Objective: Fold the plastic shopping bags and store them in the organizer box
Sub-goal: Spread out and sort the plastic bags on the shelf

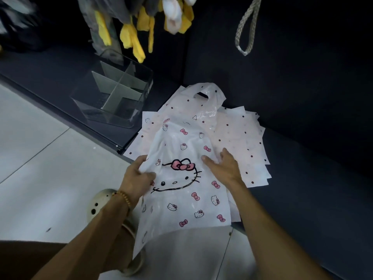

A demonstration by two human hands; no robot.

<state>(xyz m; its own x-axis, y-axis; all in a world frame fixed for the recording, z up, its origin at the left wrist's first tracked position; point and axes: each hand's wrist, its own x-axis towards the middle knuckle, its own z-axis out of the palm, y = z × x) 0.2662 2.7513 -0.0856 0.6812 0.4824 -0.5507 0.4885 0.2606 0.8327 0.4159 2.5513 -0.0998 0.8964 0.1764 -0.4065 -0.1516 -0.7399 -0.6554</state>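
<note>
A white plastic bag with a cat face and pink bows lies on top of a pile of white bags with dark dots on a dark surface. Its lower end hangs over the edge toward me. My left hand pinches the bag's bunched left edge. With straight fingers, my right hand rests flat on the bag's right side. The clear organizer box with grey cross dividers stands on the dark ledge at the upper left, apart from the bags. Nothing shows inside it.
Yellow and grey items hang above the box. A woven cord loop hangs at the upper right. Pale floor tiles lie to the left. A beige shoe is below my left wrist.
</note>
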